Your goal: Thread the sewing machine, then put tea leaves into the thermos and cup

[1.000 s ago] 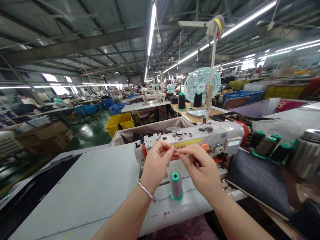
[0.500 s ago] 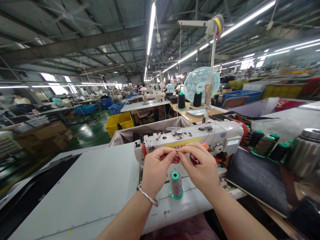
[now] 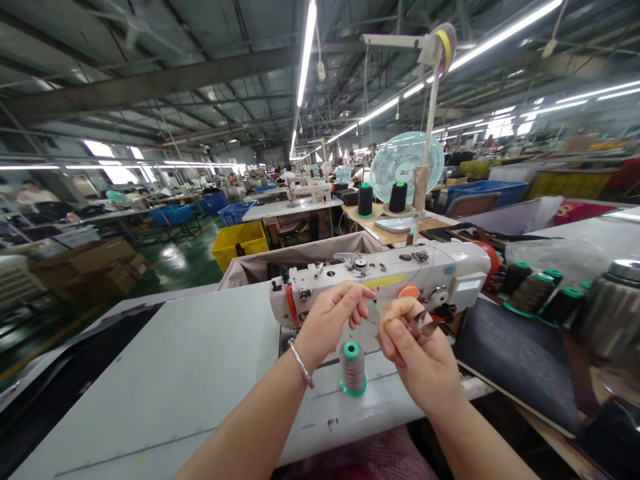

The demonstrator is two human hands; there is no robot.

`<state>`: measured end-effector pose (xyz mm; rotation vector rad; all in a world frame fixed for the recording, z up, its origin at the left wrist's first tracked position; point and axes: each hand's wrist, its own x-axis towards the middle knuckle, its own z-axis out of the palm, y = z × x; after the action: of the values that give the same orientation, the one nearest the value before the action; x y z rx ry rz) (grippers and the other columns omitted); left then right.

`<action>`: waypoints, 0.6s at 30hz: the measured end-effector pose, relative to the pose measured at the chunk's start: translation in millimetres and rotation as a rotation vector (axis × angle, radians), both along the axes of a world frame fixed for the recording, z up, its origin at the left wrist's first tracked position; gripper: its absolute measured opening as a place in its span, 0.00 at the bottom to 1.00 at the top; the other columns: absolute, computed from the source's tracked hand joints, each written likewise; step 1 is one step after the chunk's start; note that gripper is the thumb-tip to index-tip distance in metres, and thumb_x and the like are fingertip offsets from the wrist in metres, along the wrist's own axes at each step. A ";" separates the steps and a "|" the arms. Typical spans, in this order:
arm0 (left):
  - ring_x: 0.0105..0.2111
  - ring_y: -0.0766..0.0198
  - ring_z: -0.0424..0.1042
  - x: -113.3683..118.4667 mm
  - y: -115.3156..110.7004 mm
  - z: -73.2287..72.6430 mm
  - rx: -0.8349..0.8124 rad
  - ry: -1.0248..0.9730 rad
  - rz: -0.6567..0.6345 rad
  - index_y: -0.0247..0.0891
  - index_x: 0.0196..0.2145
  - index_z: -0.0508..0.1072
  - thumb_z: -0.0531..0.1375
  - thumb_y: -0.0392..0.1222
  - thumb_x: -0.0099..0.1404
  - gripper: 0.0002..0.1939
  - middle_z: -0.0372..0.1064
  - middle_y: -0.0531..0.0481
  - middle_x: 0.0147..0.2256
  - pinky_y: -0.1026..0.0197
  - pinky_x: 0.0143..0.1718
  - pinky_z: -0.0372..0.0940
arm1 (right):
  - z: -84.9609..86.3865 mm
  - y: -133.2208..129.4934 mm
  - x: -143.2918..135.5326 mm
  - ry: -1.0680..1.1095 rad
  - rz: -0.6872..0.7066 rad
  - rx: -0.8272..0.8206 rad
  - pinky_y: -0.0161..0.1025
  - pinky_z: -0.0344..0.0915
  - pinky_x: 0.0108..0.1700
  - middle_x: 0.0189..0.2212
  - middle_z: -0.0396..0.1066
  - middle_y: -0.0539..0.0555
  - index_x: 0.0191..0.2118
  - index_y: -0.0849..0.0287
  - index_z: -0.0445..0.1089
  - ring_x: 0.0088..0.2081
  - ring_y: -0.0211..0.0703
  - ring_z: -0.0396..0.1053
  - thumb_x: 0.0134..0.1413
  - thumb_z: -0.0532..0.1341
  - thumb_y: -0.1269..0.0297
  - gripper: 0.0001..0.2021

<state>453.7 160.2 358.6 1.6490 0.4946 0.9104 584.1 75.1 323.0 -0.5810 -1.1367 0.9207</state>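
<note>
My left hand [image 3: 336, 319] is closed in a pinch, thumb against the index finger, in front of the sewing machine [image 3: 350, 277]. What looks like a fine thread [image 3: 371, 323] spans the short gap to my right hand [image 3: 417, 353]. That hand is closed too, with the pointed metal blades of thread snips [image 3: 425, 324] sticking out by the curled fingers; thumb and forefinger are pinched together. Below and between the hands, a grey-brown thread cone [image 3: 353, 370] on a green base stands upright on the white sewing table [image 3: 200, 373]. Neither hand touches it.
Several thread cones [image 3: 530, 293], a steel flask [image 3: 607, 307] and a dark-covered book [image 3: 515, 363] sit on the right. Behind the machine are a fabric-lined bin [image 3: 300, 252], two black cones and a fan [image 3: 407, 167]. Dark fabric [image 3: 65, 380] lies along the left edge.
My hands were fingertip to fingertip and have drawn apart. The right hand has moved right and lower and turned, bringing the snips' blades into view.
</note>
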 end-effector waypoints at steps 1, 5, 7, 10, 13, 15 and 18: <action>0.29 0.66 0.64 0.9 -0.1 1.0 0.058 0.046 0.008 0.35 0.42 0.76 0.54 0.54 0.69 0.20 0.67 0.47 0.31 0.64 0.30 0.59 | 1.3 -1.2 0.7 0.028 0.021 -0.004 0.32 0.44 0.23 0.23 0.57 0.47 0.40 0.57 0.63 0.23 0.31 0.51 0.67 0.55 0.65 0.03; 0.38 0.61 0.67 6.3 -2.6 1.8 0.251 0.083 0.012 0.37 0.35 0.79 0.61 0.48 0.64 0.12 0.70 0.45 0.36 0.62 0.40 0.60 | 7.5 -7.5 1.2 0.156 0.117 -0.003 0.33 0.42 0.23 0.21 0.54 0.46 0.39 0.57 0.62 0.21 0.30 0.47 0.67 0.55 0.65 0.03; 0.34 0.64 0.66 8.9 -2.9 0.8 0.233 0.078 -0.004 0.36 0.31 0.76 0.59 0.47 0.66 0.13 0.69 0.48 0.32 0.63 0.37 0.59 | 8.2 -10.4 1.5 0.193 0.137 -0.005 0.33 0.42 0.22 0.21 0.52 0.46 0.39 0.57 0.62 0.20 0.30 0.46 0.66 0.55 0.65 0.03; 0.27 0.68 0.59 10.4 -1.0 0.0 0.201 0.117 0.109 0.35 0.30 0.71 0.57 0.46 0.67 0.12 0.63 0.52 0.26 0.64 0.31 0.55 | 5.2 -11.5 4.0 0.211 0.132 -0.033 0.33 0.41 0.22 0.21 0.51 0.46 0.39 0.56 0.63 0.21 0.31 0.46 0.66 0.55 0.66 0.03; 0.27 0.68 0.58 9.8 1.8 0.2 0.131 0.096 0.080 0.34 0.31 0.72 0.53 0.48 0.69 0.15 0.62 0.52 0.27 0.64 0.30 0.54 | 1.6 -9.7 7.2 0.218 0.109 -0.059 0.33 0.41 0.22 0.21 0.49 0.46 0.39 0.57 0.63 0.20 0.31 0.45 0.66 0.55 0.65 0.03; 0.29 0.66 0.61 9.3 2.6 -0.2 0.115 0.061 -0.011 0.34 0.33 0.74 0.54 0.49 0.68 0.16 0.65 0.50 0.29 0.64 0.32 0.56 | 0.8 -8.1 7.9 0.225 0.093 -0.065 0.33 0.41 0.22 0.20 0.49 0.45 0.38 0.57 0.62 0.20 0.31 0.45 0.66 0.55 0.65 0.03; 0.30 0.66 0.62 10.2 1.6 -1.7 0.231 0.049 0.094 0.34 0.28 0.73 0.61 0.47 0.64 0.12 0.64 0.50 0.28 0.63 0.33 0.56 | 0.5 -5.5 6.8 0.212 0.081 -0.076 0.33 0.41 0.22 0.20 0.49 0.45 0.37 0.57 0.62 0.20 0.31 0.44 0.65 0.56 0.64 0.04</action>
<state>463.9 161.8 356.8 1.8733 0.5193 1.0284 590.9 69.6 323.5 -0.4887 -0.9436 1.0729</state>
